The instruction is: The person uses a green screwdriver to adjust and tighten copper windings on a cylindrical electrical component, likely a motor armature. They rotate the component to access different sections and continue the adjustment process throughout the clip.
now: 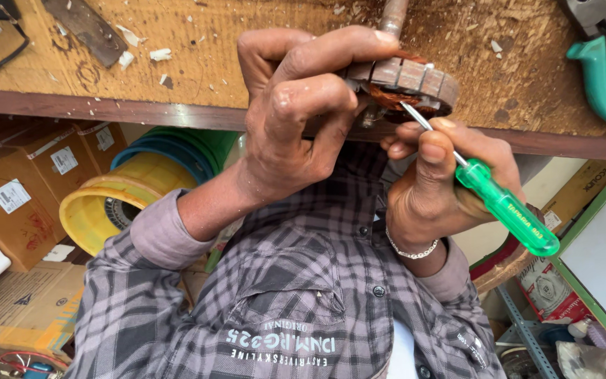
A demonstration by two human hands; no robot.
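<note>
Left hand (296,112) grips motor stator (408,81) at counter (198,63) edge; right hand (436,182) clasps green screwdriver (506,207), tip in windings.

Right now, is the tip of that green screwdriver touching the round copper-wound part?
Touching. In the head view, the screwdriver, held in the right hand, runs its thin metal shaft into the copper winding of the round part, with no gap showing.

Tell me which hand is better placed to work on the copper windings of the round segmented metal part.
Probably the right. The right hand grips the green clear-handled screwdriver, its metal tip at the copper windings; the left hand is wrapped around the round segmented metal part.
</note>
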